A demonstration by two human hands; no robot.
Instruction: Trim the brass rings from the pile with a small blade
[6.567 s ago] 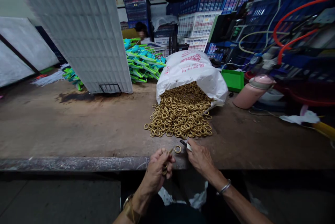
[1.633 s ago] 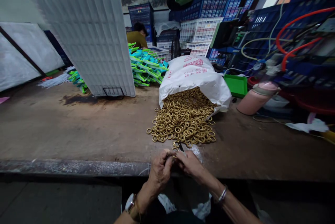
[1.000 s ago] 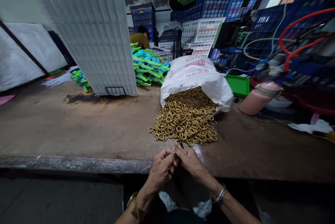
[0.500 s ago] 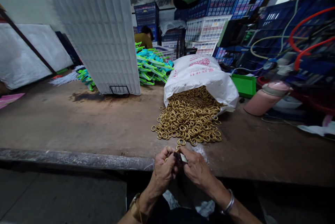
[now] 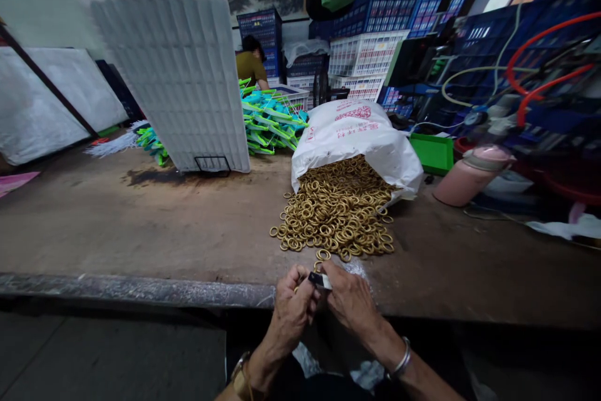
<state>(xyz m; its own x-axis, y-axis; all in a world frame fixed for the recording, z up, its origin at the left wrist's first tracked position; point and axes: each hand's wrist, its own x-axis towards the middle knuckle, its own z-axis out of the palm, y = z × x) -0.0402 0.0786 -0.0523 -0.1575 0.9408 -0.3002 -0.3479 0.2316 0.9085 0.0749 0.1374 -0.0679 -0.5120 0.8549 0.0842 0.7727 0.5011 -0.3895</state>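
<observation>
Hands, two, meet over the near edge of one bench (image 5: 141, 226) – heaped gold-coloured rings (image 5: 333, 223) just beyond them at twelve o'clock.
The left hand (image 5: 290, 301) has its fingers curled and drawn together, a sliver of gold-coloured ring showing among them; how many it holds, I cannot tell. The right hand (image 5: 350, 299) is clamped on one small black-and-white tool (image 5: 325, 281), the dark end reaching the left thumb. Two rings lie loose at twelve – the heap is too dense to count – spilling from one white sack (image 5: 350, 129) further off. One pink bottle (image 5: 469, 177) leans at two o'clock; one white ribbed panel (image 5: 178, 76) stands between ten and eleven.
</observation>
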